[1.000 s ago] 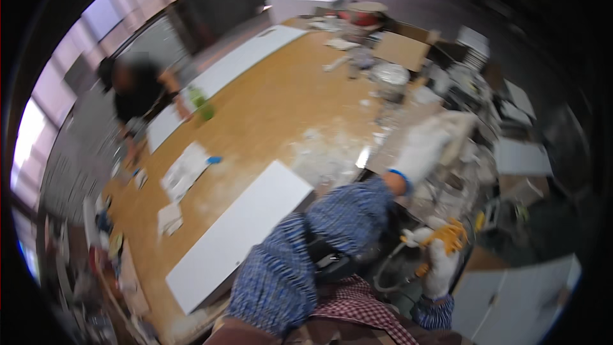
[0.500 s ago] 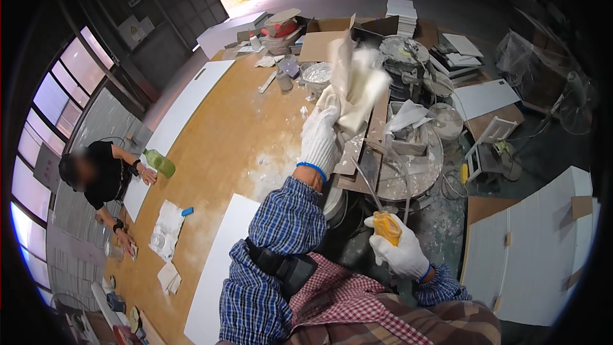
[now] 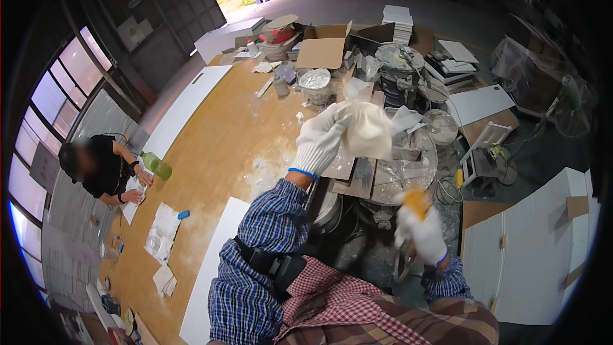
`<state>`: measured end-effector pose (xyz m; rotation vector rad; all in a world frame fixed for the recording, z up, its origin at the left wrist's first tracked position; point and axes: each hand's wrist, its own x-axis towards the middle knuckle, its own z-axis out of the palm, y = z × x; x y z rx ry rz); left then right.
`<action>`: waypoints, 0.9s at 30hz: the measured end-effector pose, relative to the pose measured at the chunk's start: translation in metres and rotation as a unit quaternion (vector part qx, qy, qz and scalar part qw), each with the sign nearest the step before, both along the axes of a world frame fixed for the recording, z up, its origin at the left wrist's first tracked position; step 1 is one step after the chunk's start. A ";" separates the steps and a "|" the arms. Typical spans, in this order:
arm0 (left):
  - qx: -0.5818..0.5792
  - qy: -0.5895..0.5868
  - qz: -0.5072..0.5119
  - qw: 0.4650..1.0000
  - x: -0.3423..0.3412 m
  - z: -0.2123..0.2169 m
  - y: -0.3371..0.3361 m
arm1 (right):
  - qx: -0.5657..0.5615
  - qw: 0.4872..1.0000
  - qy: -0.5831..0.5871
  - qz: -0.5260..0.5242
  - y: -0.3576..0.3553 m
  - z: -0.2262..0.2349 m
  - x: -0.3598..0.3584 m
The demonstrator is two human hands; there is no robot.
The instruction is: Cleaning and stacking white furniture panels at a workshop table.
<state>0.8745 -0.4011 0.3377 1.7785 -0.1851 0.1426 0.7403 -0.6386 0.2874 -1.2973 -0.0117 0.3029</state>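
Note:
My left hand [image 3: 322, 133], in a white knitted glove with a blue cuff edge, grips a cream cloth [image 3: 369, 131], which is bunched and smeared by motion. The cloth hangs in the air over the table's right edge and the boards there. Lower and to the right, my right hand [image 3: 423, 237], gloved the same way, is closed round a yellow air blow gun [image 3: 416, 202]. The gun is blurred, and its thin nozzle cannot be made out now. A hose [image 3: 402, 267] seems to loop below this hand.
A powder-dusted wooden table [image 3: 230, 128] carries white panels [image 3: 209, 281], a white bowl [image 3: 315, 79] and a rag [image 3: 163, 233]. Across it a person [image 3: 99, 166] leans near a green bottle [image 3: 156, 166]. A dirty round stand [image 3: 415, 176] and stacked white panels [image 3: 523, 249] are right.
My left hand has come lower with the cloth, which is more bunched. My right hand has swung right with the air blow gun. The other person's hands have come together.

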 end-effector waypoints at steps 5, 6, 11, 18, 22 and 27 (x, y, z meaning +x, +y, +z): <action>0.147 -0.068 -0.005 0.987 0.000 -0.006 -0.004 | -0.065 0.989 -0.013 0.134 0.001 -0.003 -0.012; 0.197 -0.071 -0.042 0.977 -0.001 -0.001 0.005 | -0.010 0.999 0.014 0.050 -0.002 -0.002 -0.004; 0.126 -0.165 -0.030 0.978 0.003 -0.020 -0.003 | -0.068 0.982 0.014 0.174 0.005 -0.008 -0.023; 0.149 -0.202 -0.035 0.967 0.011 -0.018 -0.012 | -0.098 0.980 -0.015 0.173 -0.001 -0.010 -0.026; 0.086 -0.037 0.007 0.996 0.001 0.003 -0.016 | 0.019 0.998 -0.063 0.005 -0.015 -0.021 -0.014; -0.094 -0.118 -0.032 0.988 0.033 -0.058 0.000 | 0.048 0.995 -0.033 0.084 -0.004 -0.026 -0.015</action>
